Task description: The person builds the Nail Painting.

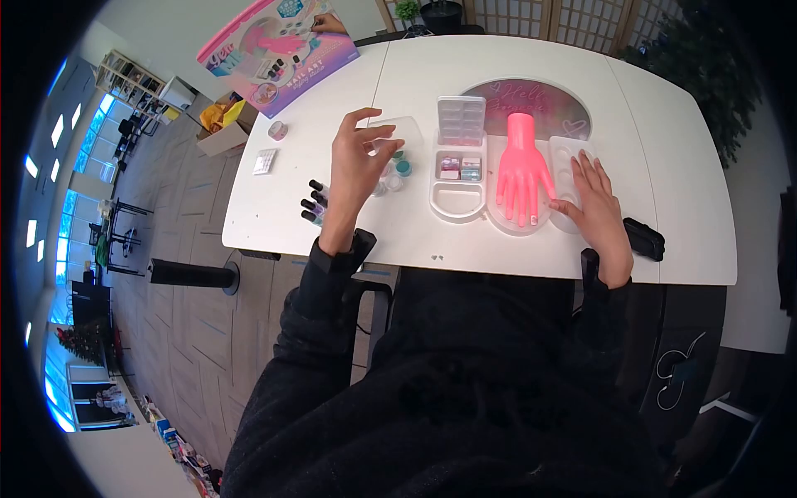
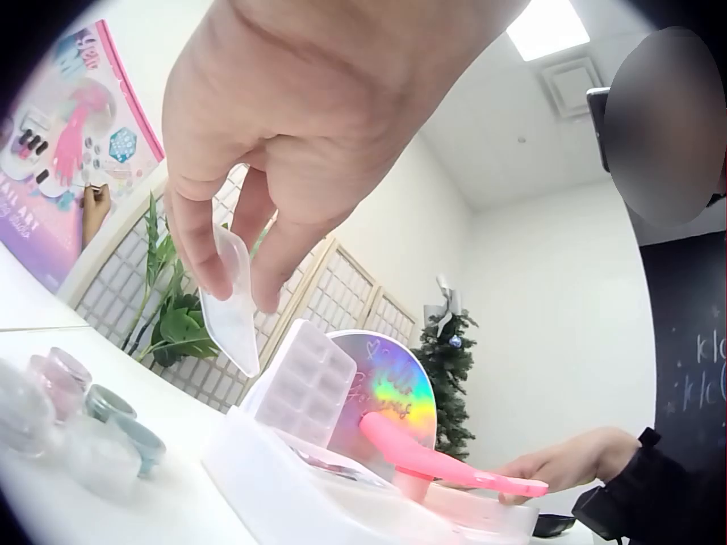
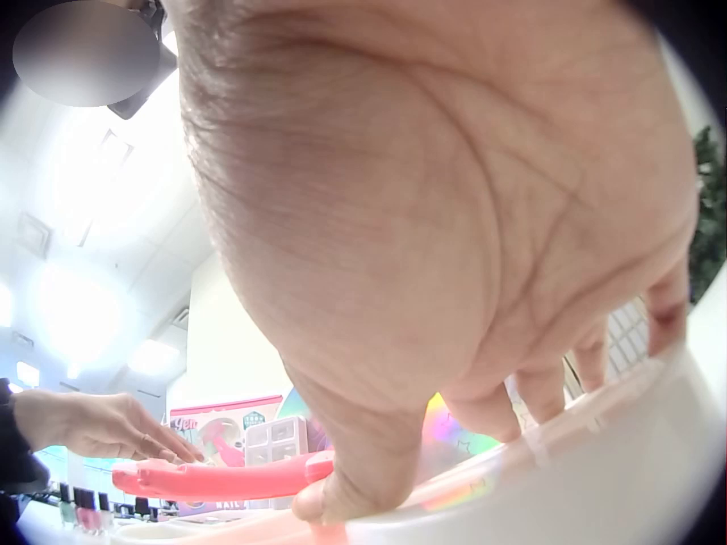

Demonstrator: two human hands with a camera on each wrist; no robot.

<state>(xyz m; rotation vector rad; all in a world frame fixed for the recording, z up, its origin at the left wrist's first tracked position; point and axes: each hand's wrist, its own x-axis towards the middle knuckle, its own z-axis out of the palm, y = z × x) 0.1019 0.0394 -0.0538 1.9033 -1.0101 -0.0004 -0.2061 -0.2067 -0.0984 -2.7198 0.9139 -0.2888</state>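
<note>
My left hand (image 1: pixel 355 170) pinches a clear, thin-walled plastic piece (image 2: pixel 233 307) above the table, left of the white organizer (image 1: pixel 457 207) with its raised compartment lid (image 1: pixel 462 120). Small jars (image 1: pixel 403 168) stand below that hand. My right hand (image 1: pixel 596 207) lies with spread fingers on the white tray section (image 1: pixel 564 153) at the right, its thumb by the pink model hand (image 1: pixel 520 162). The model hand lies palm down, fingers toward me, in front of the round shiny backboard (image 1: pixel 548 104).
Dark-capped polish bottles (image 1: pixel 314 206) stand left of my left forearm. A pink tape roll (image 1: pixel 278 130) and a small white pack (image 1: pixel 264 162) lie farther left. The printed box (image 1: pixel 278 54) is at the back left, a black case (image 1: pixel 644 239) at the right.
</note>
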